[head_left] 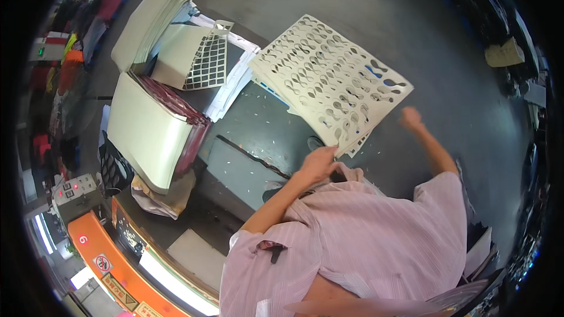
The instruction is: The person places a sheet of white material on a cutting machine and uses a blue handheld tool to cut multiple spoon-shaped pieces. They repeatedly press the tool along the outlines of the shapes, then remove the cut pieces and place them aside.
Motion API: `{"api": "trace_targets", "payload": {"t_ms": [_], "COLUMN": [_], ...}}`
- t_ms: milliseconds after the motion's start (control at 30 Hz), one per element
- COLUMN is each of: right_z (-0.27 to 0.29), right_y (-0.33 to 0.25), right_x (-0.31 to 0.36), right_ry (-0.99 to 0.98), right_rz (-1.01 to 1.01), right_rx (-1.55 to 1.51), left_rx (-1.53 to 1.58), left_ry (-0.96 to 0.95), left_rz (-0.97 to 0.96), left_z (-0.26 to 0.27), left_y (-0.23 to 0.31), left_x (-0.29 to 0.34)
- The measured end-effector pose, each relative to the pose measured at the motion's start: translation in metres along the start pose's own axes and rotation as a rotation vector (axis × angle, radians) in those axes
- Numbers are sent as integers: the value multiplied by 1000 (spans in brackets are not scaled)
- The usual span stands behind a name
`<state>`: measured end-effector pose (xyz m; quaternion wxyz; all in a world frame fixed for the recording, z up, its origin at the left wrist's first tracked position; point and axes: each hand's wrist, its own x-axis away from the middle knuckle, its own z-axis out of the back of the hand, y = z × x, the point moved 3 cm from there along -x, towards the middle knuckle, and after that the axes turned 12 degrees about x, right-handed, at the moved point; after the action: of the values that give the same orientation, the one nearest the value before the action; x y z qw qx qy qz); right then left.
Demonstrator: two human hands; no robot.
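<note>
Standing near-left of the punched sheet [329,80] is an orange machine [88,228]; a cream stack [144,126] and a grid-cut sheet [176,53] are crowding its left side. Left hand [319,164] is pinching its near corner, so sitting nearer. Punched sheet is lying ahead of both hands, long axis slanting far-left to near-right. Right hand [412,118] is hovering apart off its right edge; finger closure blurring, can't tell.

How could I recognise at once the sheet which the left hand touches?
Begin at the orange panel, lower left, then go to the left hand near the centre. The large cream sheet spreads upward from there. Its rows of rounded, spoon-like holes set it apart from the smaller gridded sheet with square holes.
</note>
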<state>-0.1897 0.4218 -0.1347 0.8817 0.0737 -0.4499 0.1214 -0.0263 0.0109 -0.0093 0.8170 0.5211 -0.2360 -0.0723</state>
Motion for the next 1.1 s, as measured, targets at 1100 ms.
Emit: {"api": "trace_targets", "payload": {"t_ms": [1100], "right_z": [55], "right_y": [-431], "right_x": [-64], "right_ry": [219], "right_rz": [251], "right_rx": [20], "left_rx": [1202], "left_ry": [1410], "left_rz": [978], "left_z": [33], "left_y": [-383], "left_x": [378]}}
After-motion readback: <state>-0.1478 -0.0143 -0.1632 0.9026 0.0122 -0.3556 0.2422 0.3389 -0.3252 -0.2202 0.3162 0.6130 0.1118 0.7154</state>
